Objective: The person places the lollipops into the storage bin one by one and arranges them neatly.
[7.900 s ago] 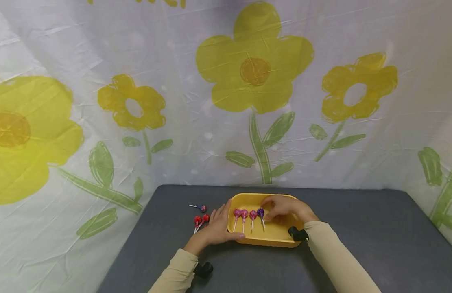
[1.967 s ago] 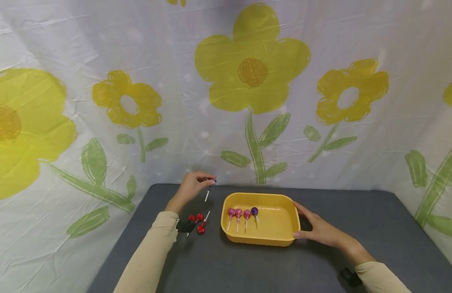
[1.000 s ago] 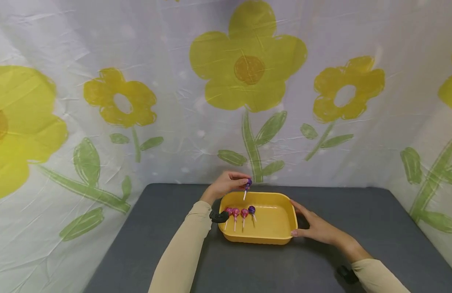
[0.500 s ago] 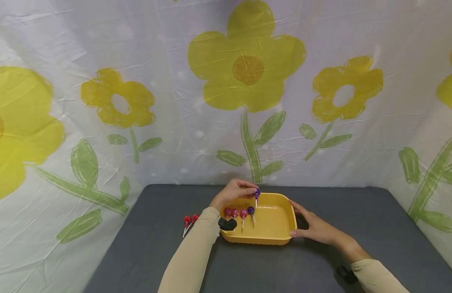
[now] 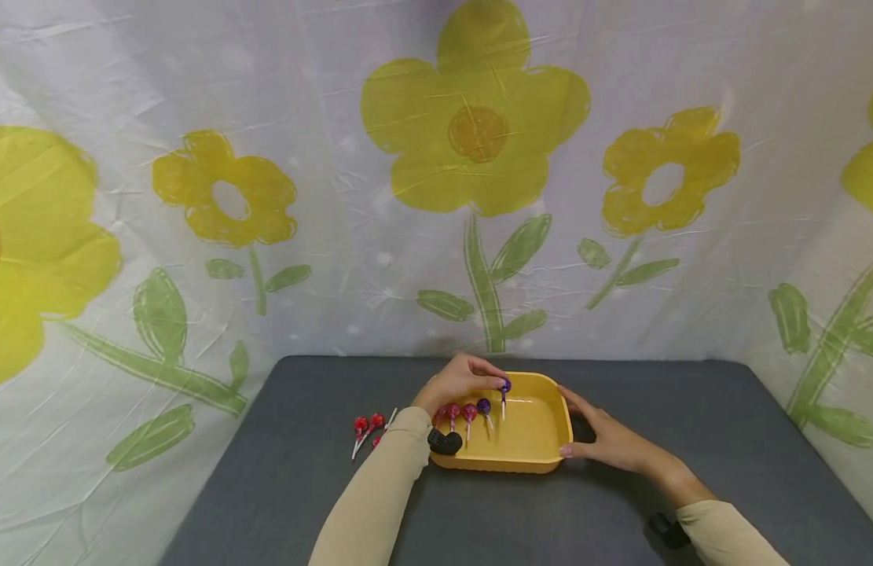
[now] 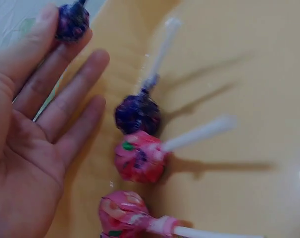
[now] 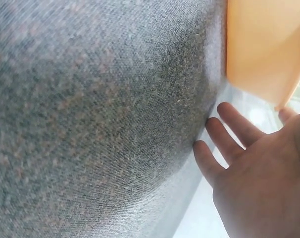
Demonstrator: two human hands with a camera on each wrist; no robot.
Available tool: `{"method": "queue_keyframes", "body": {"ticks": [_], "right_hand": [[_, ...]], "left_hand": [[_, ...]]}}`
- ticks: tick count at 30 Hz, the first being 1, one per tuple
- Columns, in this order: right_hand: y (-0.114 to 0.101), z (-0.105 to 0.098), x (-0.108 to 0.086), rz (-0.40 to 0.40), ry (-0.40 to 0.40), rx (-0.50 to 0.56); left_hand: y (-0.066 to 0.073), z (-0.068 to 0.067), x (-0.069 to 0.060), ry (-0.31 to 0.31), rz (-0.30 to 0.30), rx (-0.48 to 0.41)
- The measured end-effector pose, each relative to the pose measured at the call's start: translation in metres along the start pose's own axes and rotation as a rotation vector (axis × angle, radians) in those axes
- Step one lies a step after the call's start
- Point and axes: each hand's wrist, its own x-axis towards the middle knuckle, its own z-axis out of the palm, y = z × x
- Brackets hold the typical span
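My left hand pinches a purple lollipop by its wrapped head, stick hanging down, over the yellow tray. In the left wrist view that lollipop sits between thumb and index finger, the other fingers spread. Inside the tray, another purple lollipop lies right of a row of pink lollipops, partly hidden by my left hand and wrist camera. My right hand rests against the tray's right end, thumb and index finger apart on its side. In the right wrist view its fingers are extended.
Several red lollipops lie on the dark grey table left of the tray, partly behind my left sleeve. A flower-printed cloth hangs behind the table's far edge.
The left hand has picked up the purple lollipop from the table's left side and carried it right, then lowered it over the tray. The right hand moved from inside the tray to its right end.
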Motion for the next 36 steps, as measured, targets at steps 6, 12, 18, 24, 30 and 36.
{"method": "queue_keyframes", "body": {"ticks": [6,12,18,24,30,36], "right_hand": [[0.0001,0.0007,-0.0002,-0.013,0.01,-0.012],[0.0015,0.0011,0.0003,-0.031,0.016,-0.022],[0.0026,0.0012,-0.0001,-0.022,0.016,-0.023],[0.0033,0.0013,0.0,-0.033,0.014,-0.014],[0.0041,0.0013,0.0011,-0.024,0.011,-0.004],[0.0058,0.0026,0.0024,-0.009,0.01,0.007]], "left_hand": [[-0.0023,0.0051,0.0001,0.016,-0.011,0.101],[-0.0034,0.0059,-0.0009,0.014,-0.043,0.13],[-0.0054,0.0057,-0.0001,0.011,-0.058,0.173],[-0.0029,0.0057,-0.0008,0.0,-0.066,0.207],[-0.0019,0.0059,-0.0023,-0.032,-0.065,0.251],[-0.0037,0.0074,-0.0034,-0.065,-0.067,0.265]]}}
